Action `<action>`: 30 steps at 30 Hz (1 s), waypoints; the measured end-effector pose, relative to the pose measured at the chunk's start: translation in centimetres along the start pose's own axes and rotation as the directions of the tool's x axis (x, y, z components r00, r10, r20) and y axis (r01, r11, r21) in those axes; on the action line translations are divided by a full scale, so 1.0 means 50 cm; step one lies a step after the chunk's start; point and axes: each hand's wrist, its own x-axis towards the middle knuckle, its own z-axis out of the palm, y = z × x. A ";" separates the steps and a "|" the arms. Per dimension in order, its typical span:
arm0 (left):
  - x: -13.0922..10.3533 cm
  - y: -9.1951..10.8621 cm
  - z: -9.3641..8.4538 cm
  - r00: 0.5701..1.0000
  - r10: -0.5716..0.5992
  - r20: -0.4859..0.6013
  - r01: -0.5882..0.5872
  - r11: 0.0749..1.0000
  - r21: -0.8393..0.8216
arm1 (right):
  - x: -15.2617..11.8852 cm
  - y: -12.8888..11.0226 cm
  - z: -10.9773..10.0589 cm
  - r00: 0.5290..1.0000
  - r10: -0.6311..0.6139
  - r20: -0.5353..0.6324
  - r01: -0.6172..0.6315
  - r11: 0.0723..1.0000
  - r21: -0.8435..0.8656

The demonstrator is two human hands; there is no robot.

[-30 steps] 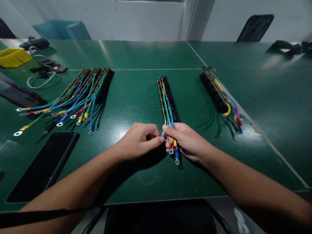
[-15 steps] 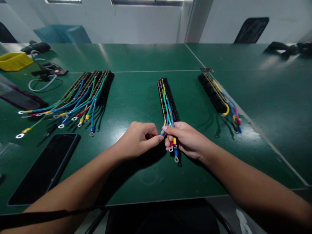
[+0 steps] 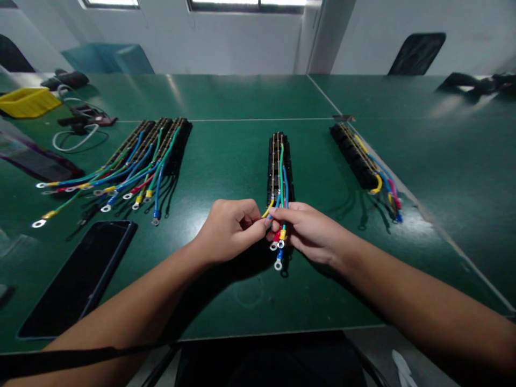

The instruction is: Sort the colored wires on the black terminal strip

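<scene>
A black terminal strip (image 3: pixel 274 166) with brass-coloured contacts lies in the middle of the green table. Green, blue, yellow and red wires run from it toward me, ending in ring lugs (image 3: pixel 278 263). My left hand (image 3: pixel 236 228) pinches the yellow wire (image 3: pixel 269 207) near the strip's near end, its fingertips partly hiding the wire. From the right, my right hand (image 3: pixel 308 228) has thumb and fingers closed around the wire bundle (image 3: pixel 284 188). The lugs stick out below its fingers.
Several wired strips (image 3: pixel 161 140) lie side by side at left, another wired strip (image 3: pixel 355 156) at right. A phone (image 3: pixel 80 277) rests at front left. Behind are a yellow bin (image 3: pixel 30 102), cables (image 3: pixel 78 142) and a plastic bag (image 3: pixel 34 153).
The middle strip has turned to lie straighter, and its lug ends have shifted left. More of the yellow wire shows by my left fingertips. Both hands keep their hold.
</scene>
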 end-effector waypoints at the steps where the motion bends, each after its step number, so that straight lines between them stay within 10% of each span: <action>1: 0.000 0.000 0.000 1.000 0.004 0.003 -0.004 1.000 0.001 | 0.001 -0.001 0.000 1.000 0.006 -0.006 -0.006 1.000 0.001; 18: 0.003 0.000 -0.004 0.999 -0.025 0.036 0.026 0.999 -0.024 | 0.011 -0.009 0.017 0.993 0.091 -0.077 -0.083 0.991 0.100; 30: 0.009 0.000 0.000 0.991 -0.033 0.133 0.045 0.995 -0.085 | 0.013 0.014 -0.011 0.989 -0.147 0.007 0.146 0.980 -0.137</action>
